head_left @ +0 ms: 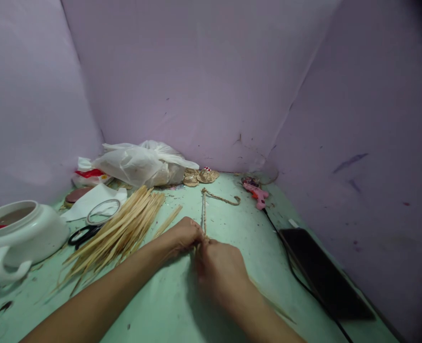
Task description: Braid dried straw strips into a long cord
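Left hand (pixel 188 232) and right hand (pixel 222 267) meet, both pinching the braided straw cord (pixel 205 212), its far length bending sharply across the green tabletop (pixel 248 233)!

Soft, dim, cool light fills the scene, leaving the left wall (pixel 21 95) paler than the right wall (pixel 371 114), whose upper corner sinks into black. A diffuse, soft-edged shadow darkens the bench (pixel 153 314) beneath the right hand (pixel 223 267), which looks slightly smeared. The white pot (pixel 51 231) carries a faint sheen. Wide-angle distortion stretches shapes toward the edges; fine detail is soft.
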The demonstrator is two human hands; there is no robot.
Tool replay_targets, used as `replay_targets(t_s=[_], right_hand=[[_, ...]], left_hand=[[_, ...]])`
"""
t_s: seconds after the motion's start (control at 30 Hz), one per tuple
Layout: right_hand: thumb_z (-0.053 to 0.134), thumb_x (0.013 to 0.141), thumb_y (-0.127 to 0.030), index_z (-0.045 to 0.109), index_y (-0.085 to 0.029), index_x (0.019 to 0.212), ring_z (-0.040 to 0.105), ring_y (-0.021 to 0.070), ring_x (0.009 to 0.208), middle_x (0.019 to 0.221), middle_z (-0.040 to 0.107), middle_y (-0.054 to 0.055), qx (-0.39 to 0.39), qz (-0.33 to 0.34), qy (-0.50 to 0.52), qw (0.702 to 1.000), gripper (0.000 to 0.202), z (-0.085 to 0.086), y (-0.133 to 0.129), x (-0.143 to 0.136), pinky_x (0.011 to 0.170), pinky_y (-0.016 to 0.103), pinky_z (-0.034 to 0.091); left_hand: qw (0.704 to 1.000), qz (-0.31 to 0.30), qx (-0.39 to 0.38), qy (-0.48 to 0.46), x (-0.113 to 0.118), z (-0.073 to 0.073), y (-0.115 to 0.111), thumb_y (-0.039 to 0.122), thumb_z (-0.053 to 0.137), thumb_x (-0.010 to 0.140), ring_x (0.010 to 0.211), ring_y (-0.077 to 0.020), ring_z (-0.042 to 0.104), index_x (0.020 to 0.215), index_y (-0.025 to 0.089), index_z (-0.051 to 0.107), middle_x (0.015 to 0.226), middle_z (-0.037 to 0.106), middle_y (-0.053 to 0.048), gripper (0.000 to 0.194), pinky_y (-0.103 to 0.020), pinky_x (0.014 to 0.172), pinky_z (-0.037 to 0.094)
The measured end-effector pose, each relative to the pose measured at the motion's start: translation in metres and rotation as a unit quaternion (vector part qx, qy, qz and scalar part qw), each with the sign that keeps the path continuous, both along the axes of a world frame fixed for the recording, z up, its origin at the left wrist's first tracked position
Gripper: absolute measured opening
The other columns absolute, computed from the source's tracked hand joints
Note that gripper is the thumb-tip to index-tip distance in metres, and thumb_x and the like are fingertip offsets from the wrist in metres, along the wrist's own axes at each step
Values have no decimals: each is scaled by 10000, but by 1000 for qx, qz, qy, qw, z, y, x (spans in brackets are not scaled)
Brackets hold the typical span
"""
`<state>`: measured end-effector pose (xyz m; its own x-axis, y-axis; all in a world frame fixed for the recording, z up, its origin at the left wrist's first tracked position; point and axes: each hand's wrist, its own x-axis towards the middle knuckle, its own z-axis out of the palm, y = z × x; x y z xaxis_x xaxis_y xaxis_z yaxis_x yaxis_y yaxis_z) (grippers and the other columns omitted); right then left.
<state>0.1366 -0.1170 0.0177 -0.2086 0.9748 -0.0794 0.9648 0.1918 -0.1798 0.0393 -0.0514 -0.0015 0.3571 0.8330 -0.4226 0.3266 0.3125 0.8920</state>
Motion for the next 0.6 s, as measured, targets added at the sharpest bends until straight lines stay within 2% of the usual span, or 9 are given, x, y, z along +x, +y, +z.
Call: replay_targets(t_s=[0.07, 0.13, 0.23, 0.3, 0.33, 0.47, 0.5, 0.53, 0.6], right_hand=[[554, 658, -403, 674, -180, 802, 576, 199, 632, 704, 651, 92, 4, -10, 33, 999, 291, 7, 4, 13, 503, 259, 295], [560, 623, -503, 678, -201, 739, 534, 158, 562, 633, 634, 58, -6, -9, 86, 996, 345, 11, 10, 26, 476, 250, 254], [573, 620, -470, 655, -171, 636, 423, 91, 460, 533, 565, 11, -65, 14, 204, 977, 311, 9, 20, 38, 441, 231, 218], [566, 641, -401, 629, -140, 597, 364, 67, 422, 468, 492, -13, -143, 20, 309, 940, 272, 4, 26, 43, 424, 215, 224], [559, 649, -366, 623, -128, 602, 356, 61, 415, 461, 475, -18, -185, 12, 367, 912, 251, 2, 29, 45, 421, 207, 238], [560, 644, -260, 624, -107, 728, 404, 44, 433, 619, 568, 15, -295, -88, 553, 774, 186, -6, 39, 54, 424, 179, 298], [562, 641, -236, 623, -103, 748, 403, 37, 432, 656, 583, 25, -300, -116, 572, 755, 180, -7, 42, 56, 412, 169, 290], [564, 640, -211, 621, -98, 755, 392, 30, 423, 662, 587, 30, -288, -143, 581, 748, 171, -9, 44, 56, 398, 161, 277], [562, 644, -164, 607, -88, 740, 382, 24, 412, 630, 580, 28, -221, -193, 589, 753, 131, -11, 46, 54, 391, 153, 278]], left_hand=[[1000, 2, -10, -16, -1, 3, 0, 108, 448, 474, 309, -29, 226, 444, 135, 426, 334, 318, 58, 46, -193, 347, 113], [999, 1, -14, -42, -1, 4, 0, 105, 447, 474, 312, -25, 218, 462, 137, 426, 344, 316, 63, 39, -189, 351, 112], [999, -4, -12, -49, -3, 1, 1, 128, 460, 491, 309, -27, 200, 486, 142, 433, 338, 302, 69, 31, -192, 353, 100], [999, -7, -12, -36, -5, -4, 3, 161, 477, 513, 302, -32, 189, 499, 149, 437, 322, 295, 70, 44, -197, 351, 88], [999, -8, -15, -30, -6, -6, 4, 177, 485, 521, 300, -35, 185, 507, 153, 439, 317, 296, 70, 53, -199, 349, 82], [999, -10, -26, -42, -8, -11, 6, 231, 513, 548, 295, -36, 170, 538, 164, 439, 315, 295, 76, 101, -201, 340, 70], [999, -12, -23, -45, -9, -11, 5, 245, 522, 553, 294, -34, 168, 531, 166, 430, 313, 290, 78, 124, -201, 338, 70], [999, -15, -18, -46, -9, -10, 5, 259, 530, 558, 293, -34, 169, 519, 166, 420, 310, 285, 78, 149, -202, 337, 71], [999, -18, -8, -36, -8, -8, 4, 266, 541, 556, 290, -31, 169, 491, 165, 401, 305, 277, 77, 184, -204, 336, 70]])
